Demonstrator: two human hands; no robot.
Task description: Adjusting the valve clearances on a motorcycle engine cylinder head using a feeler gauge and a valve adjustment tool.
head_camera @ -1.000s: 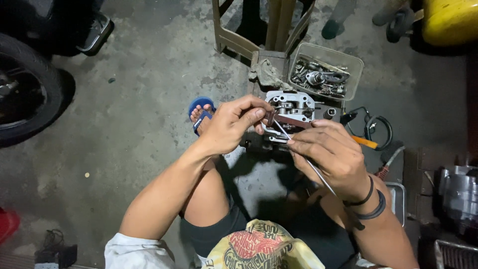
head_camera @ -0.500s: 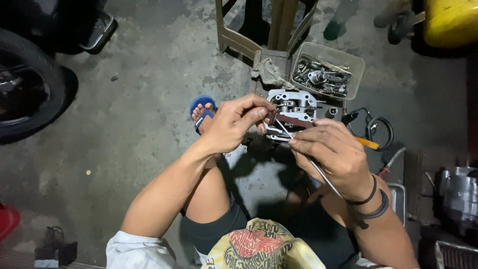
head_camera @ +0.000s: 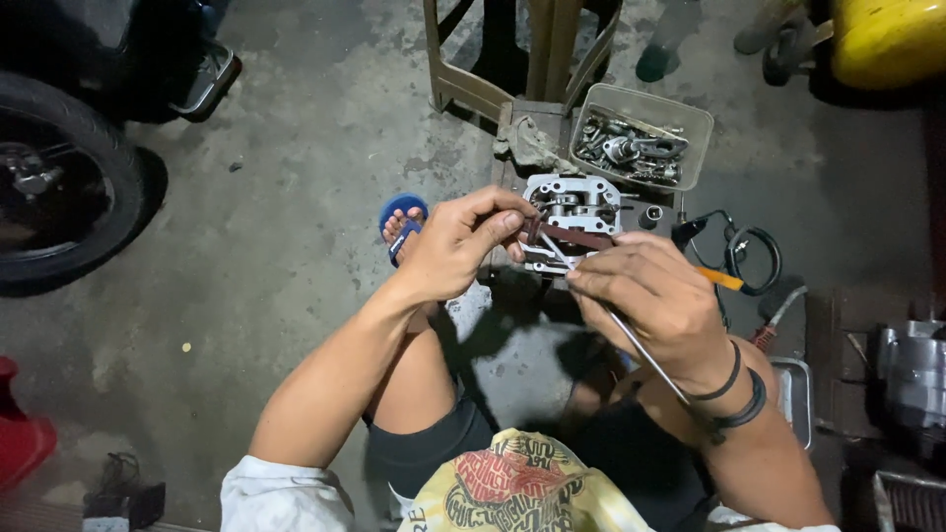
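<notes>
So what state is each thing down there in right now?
Left hand: pinching the end of a dark flat strip.
Right hand: gripping a thin metal tool, tip toward the engine part.
Metal engine part: open-topped, inner pieces exposed.
Plastic tray: uncovered, filled with metal parts.
Tyre: standing upright.
Blue sandal: on a foot.

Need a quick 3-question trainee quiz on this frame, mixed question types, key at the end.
1. True or false: the left hand rests on the tyre.
2. What sits in the clear tub? A) rags B) metal parts C) liquid
3. Which hand holds the thin metal tool against the engine part?

Key:
1. False; it pinches a dark strip at the engine part.
2. B
3. The right hand.
</notes>
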